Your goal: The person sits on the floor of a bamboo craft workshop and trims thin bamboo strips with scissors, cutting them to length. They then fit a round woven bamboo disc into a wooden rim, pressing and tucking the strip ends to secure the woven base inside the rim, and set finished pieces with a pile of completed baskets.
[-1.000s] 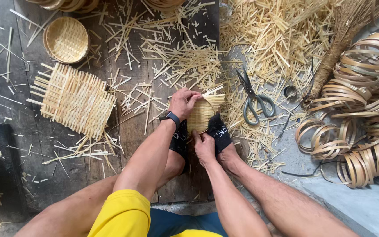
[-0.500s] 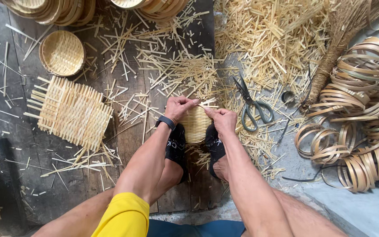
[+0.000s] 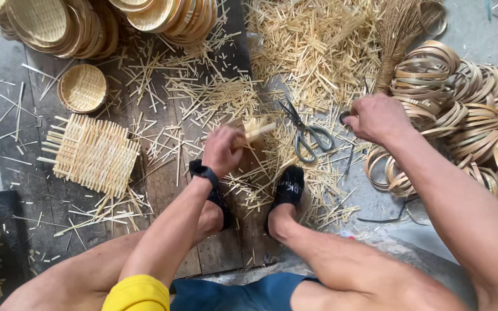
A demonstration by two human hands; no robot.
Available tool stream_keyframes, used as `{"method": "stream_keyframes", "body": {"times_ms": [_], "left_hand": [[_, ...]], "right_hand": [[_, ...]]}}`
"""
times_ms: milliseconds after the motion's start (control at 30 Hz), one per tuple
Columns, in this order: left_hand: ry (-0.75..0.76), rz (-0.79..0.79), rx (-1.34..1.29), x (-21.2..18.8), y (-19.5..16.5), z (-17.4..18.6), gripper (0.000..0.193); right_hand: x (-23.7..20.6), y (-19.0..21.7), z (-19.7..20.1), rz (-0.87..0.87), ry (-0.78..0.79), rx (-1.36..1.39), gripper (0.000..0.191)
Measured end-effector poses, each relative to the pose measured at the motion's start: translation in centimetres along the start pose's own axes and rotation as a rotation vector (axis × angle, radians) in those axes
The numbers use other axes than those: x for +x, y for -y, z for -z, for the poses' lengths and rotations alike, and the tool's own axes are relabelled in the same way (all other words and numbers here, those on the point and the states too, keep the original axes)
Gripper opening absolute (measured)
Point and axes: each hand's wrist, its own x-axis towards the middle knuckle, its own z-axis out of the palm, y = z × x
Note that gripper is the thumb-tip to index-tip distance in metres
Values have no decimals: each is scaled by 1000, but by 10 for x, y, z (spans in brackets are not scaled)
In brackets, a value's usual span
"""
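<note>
My left hand grips a small woven bamboo piece and holds it above the wooden boards, just ahead of my feet in black sandals. My right hand has reached out to the right beside the coiled bamboo rings. Its fingers are curled around a small dark object that pokes out at the thumb. Black-handled scissors lie on the bamboo scraps between my two hands.
A flat woven mat and a small round basket lie at left. Stacks of round baskets fill the top left. Cut bamboo slivers are heaped at the top centre, and a broom lies beside them.
Both hands held the woven piece between my feet. My right hand has let go and swung right to the rings. My left hand lifted the piece forward.
</note>
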Motion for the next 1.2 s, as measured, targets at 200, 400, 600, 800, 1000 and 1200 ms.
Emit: {"method": "stream_keyframes", "body": {"times_ms": [200, 400, 600, 800, 1000, 1200], "left_hand": [[318, -245, 304, -52, -24, -41, 39], [41, 30, 228, 2, -11, -70, 72], [-34, 108, 157, 41, 0, -88, 85], [166, -14, 171, 56, 40, -84, 86], [102, 186, 250, 54, 25, -67, 94], [-165, 395, 146, 36, 9, -96, 99]], "right_hand": [[16, 14, -132, -175, 150, 639, 38], [73, 33, -213, -151, -207, 659, 66], [122, 21, -222, -222, 232, 895, 48], [102, 38, -212, -139, 289, 1008, 62], [83, 61, -169, 55, 47, 740, 68], [107, 95, -185, 117, -68, 356, 56]]}}
